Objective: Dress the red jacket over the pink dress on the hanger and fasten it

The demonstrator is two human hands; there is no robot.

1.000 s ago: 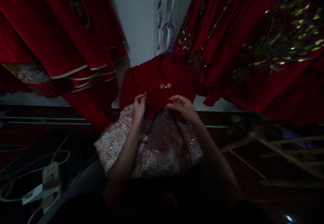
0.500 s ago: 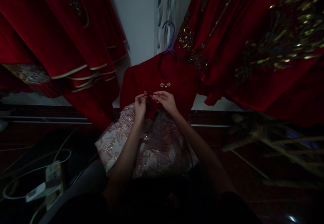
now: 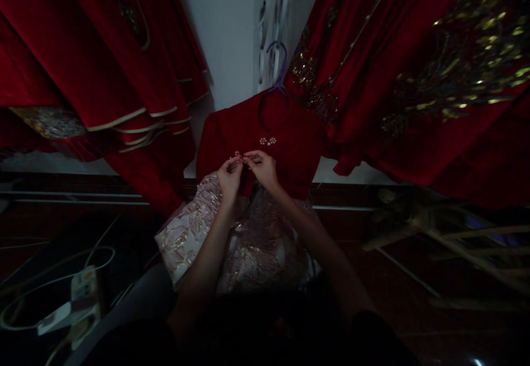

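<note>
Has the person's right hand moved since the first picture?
Yes. The right hand has moved leftward, toward the left hand; its fingertips are now clearly left of the purple hanger higher up.

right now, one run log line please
left hand + right hand: both pinching beaded ornament | red top: on purple hanger | patterned cloth: below

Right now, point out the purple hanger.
In the head view's upper centre, the purple hanger stands above the red top, just left of the sequinned garments.
</note>
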